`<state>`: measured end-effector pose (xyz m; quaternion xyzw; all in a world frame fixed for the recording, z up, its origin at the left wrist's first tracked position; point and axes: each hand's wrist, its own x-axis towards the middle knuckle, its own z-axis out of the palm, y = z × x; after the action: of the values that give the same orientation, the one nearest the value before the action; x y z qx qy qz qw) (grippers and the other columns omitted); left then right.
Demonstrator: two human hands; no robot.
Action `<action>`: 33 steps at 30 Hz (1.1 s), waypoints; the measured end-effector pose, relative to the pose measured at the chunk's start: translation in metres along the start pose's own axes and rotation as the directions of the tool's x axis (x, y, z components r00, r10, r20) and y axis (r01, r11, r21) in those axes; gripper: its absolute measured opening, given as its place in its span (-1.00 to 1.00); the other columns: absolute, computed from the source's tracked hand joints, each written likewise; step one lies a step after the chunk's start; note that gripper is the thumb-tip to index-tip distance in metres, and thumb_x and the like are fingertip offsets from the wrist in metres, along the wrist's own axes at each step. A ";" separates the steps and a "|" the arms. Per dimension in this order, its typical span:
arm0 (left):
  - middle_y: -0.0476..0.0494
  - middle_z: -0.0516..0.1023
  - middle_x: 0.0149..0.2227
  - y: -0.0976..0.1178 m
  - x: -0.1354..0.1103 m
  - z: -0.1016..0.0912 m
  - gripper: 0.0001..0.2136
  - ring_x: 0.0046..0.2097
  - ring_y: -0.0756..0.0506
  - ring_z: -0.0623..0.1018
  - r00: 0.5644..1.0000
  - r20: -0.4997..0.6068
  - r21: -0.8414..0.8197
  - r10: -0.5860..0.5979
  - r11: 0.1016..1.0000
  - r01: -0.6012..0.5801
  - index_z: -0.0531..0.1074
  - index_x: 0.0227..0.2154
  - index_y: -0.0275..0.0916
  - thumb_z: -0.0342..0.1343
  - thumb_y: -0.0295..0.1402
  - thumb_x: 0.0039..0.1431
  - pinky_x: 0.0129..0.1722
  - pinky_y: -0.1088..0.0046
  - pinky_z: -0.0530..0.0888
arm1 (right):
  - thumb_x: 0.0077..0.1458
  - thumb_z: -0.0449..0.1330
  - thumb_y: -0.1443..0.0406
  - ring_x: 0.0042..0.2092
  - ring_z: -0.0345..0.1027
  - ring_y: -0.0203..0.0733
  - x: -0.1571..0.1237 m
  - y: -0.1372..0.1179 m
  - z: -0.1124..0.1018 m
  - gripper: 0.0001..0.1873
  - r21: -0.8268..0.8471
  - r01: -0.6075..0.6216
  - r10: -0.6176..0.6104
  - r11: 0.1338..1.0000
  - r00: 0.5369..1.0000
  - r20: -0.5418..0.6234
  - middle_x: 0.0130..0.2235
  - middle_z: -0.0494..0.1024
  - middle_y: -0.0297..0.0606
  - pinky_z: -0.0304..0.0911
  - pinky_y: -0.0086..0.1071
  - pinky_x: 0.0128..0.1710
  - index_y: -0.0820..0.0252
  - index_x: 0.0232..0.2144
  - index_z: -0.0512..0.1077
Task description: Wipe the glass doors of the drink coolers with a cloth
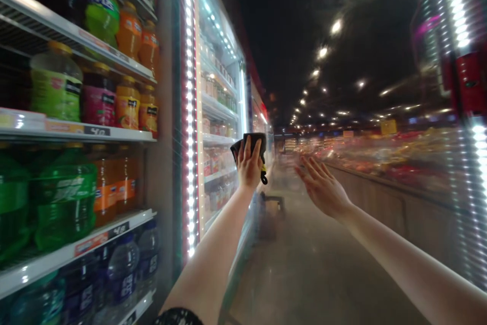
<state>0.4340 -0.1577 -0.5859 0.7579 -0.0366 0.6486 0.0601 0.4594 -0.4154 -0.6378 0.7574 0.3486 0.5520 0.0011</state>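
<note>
My left hand [249,165] is raised at arm's length and pressed onto a dark cloth [252,142], which it holds against the glass door [218,112] of a lit cooler. A yellow tag hangs below the cloth. My right hand [321,185] is stretched out to the right of it, palm up, fingers straight and apart, holding nothing. It touches nothing and is slightly blurred.
On the left, cooler shelves [76,135] hold green, orange and dark drink bottles, with water bottles [122,274] at the bottom. A bright LED strip [189,112] runs down the door frame. An aisle floor [315,274] leads ahead between coolers and blurred displays [391,155] on the right.
</note>
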 end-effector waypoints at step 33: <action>0.03 0.02 0.48 -0.085 -0.025 -0.026 -0.34 0.46 -0.24 0.08 0.997 0.079 0.009 0.019 1.000 -0.020 0.22 0.35 0.04 -0.03 -0.61 0.22 0.41 0.04 0.20 | 0.10 0.12 0.52 0.46 -0.10 0.11 0.017 -0.055 0.007 -0.30 0.084 0.009 -0.015 0.996 0.997 0.075 0.46 -0.02 -0.04 -0.10 0.11 0.42 0.21 0.30 0.30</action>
<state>0.4157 -0.0701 -0.6105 0.7829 -0.0432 0.6187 0.0485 0.4384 -0.3624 -0.6478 0.7751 0.3755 0.5080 -0.0141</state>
